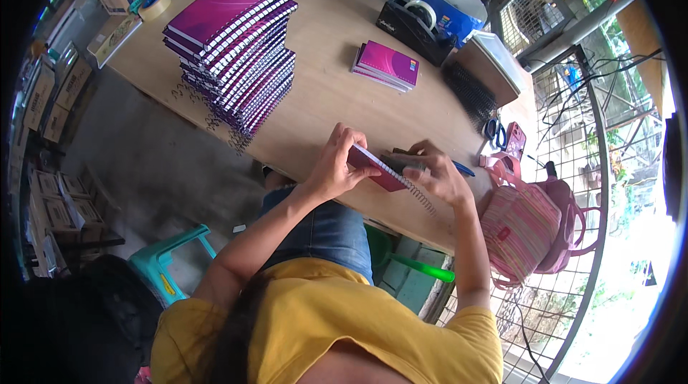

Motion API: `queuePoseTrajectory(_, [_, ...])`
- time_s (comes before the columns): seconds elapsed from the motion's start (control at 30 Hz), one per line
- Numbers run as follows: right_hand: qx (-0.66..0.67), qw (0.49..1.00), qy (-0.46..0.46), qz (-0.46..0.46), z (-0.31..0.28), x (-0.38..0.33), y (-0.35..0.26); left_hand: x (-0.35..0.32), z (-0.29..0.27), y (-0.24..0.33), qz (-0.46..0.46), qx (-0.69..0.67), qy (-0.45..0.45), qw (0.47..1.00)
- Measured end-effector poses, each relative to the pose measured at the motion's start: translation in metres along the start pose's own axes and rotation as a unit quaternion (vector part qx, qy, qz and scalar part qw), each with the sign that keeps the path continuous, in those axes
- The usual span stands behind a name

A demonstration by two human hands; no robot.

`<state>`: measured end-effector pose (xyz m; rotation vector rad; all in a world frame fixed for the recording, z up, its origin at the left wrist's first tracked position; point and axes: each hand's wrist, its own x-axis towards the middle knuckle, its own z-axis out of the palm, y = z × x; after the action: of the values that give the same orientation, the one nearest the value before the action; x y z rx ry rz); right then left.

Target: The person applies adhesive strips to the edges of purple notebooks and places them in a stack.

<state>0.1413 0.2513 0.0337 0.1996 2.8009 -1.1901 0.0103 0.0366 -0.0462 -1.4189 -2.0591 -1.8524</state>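
My left hand (337,165) grips a small notebook (387,178) with a dark red-purple cover, thumb on the cover and fingers behind it. The notebook is tilted above the table's near edge. Along its edge runs a spiral wire coil (424,202), whose end sticks out past the lower right corner. The fingers of my right hand (441,173) are closed at the coil beside the notebook's edge, slightly blurred. Something dark lies by these fingers, partly hidden, and I cannot make out its kind. A blue pen-like item (464,170) lies just beyond my right hand.
A tall stack of purple spiral notebooks (233,40) stands at the left, and a small pile of purple notebooks (387,65) farther back. At the right are a tape dispenser (416,29), black coils (469,94), scissors (494,132), a phone (514,139) and a pink striped bag (519,230).
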Motion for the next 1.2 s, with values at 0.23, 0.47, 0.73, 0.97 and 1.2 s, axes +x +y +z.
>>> queuePoseTrajectory(0.23, [0.145, 0.989, -0.015, -0.037, -0.001, 0.004, 0.009, -0.002, 0.0, -0.004, 0.022, 0.018, -0.01, 1.0])
queuePoseTrajectory(0.47, [0.129, 0.99, 0.044, -0.031, 0.005, 0.021, -0.005, 0.001, -0.007, -0.002, -0.056, -0.139, -0.011, 0.989])
queuePoseTrajectory(0.73, [0.148, 0.987, 0.036, -0.042, 0.005, 0.027, 0.001, 0.002, -0.026, -0.029, -0.185, -0.313, -0.08, 0.928])
queuePoseTrajectory(0.97, [0.22, 0.973, 0.018, -0.068, 0.007, 0.033, -0.001, -0.002, -0.024, -0.029, -0.177, -0.322, -0.053, 0.929])
queuePoseTrajectory(1.2, [0.119, 0.983, 0.123, -0.063, 0.013, 0.028, 0.001, -0.002, -0.031, -0.031, -0.166, -0.341, -0.027, 0.925])
